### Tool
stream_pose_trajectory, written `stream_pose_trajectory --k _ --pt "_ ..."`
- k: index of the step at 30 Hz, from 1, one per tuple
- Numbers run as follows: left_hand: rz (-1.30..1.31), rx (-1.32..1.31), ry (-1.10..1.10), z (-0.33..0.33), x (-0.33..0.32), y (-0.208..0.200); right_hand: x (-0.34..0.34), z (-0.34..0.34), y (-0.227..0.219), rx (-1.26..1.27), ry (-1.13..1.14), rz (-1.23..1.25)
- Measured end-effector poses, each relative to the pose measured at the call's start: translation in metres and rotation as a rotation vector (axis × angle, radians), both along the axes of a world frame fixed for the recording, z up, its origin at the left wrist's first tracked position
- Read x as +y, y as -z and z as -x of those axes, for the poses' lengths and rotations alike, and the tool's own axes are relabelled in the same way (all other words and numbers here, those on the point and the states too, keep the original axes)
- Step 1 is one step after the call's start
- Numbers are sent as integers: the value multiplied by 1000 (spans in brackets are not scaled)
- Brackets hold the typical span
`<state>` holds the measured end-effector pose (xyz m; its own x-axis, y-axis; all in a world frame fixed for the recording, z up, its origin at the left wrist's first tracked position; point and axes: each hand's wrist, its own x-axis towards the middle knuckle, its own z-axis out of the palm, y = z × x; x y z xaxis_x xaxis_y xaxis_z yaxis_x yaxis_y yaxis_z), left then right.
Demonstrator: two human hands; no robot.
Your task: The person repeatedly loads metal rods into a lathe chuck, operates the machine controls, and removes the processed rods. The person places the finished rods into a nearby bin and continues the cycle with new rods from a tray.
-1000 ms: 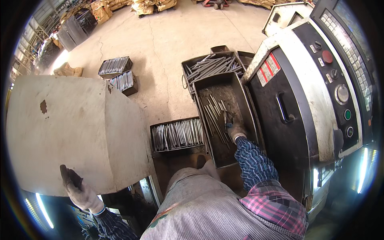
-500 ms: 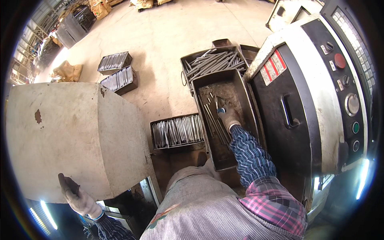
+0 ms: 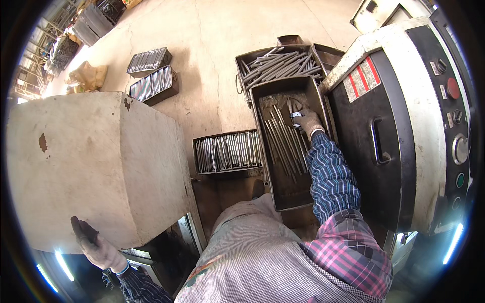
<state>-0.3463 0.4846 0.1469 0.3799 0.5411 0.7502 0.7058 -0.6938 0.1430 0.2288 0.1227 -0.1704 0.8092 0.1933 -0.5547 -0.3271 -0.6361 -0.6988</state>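
Note:
My right hand (image 3: 308, 122), in a grey-brown work glove, reaches into a dark metal tray (image 3: 299, 196) in front of me. Its fingers are curled near the tray's right wall, and a small blue and silver bit (image 3: 296, 117) shows at them; what they hold is unclear. Left of this hand, several metal rods (image 3: 283, 139) lie side by side, slanting along the tray floor. My left hand (image 3: 98, 247), in a pale glove with dark fingertips, is raised with fingers stretched out, holding nothing, by the lower edge of a worn white machine cover (image 3: 65, 161).
Beyond the tray, a bin (image 3: 239, 81) is heaped with loose rods. A box of upright-packed rods (image 3: 227, 151) stands to its left, with two more rod boxes (image 3: 151, 83) farther off. A machine with a black door (image 3: 364, 146) and control buttons closes the right side.
My right hand has moved right and slightly away from me within the tray, uncovering more of the rods. My left hand stays nearly in place. The view has shifted slightly.

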Motion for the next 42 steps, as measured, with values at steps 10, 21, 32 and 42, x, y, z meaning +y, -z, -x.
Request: stream_pose_trajectory --k 10,21,32,42 --pt "165 -148 -11 2 -3 1 -33 75 -38 -95 -31 251" --pt "125 -58 3 3 -2 0 -25 181 -6 -340 -373 647" --pt "184 -143 150 6 2 5 32 188 -5 -298 -425 778" --pt "73 -31 -1 1 -5 -2 45 180 59 -454 -394 959"
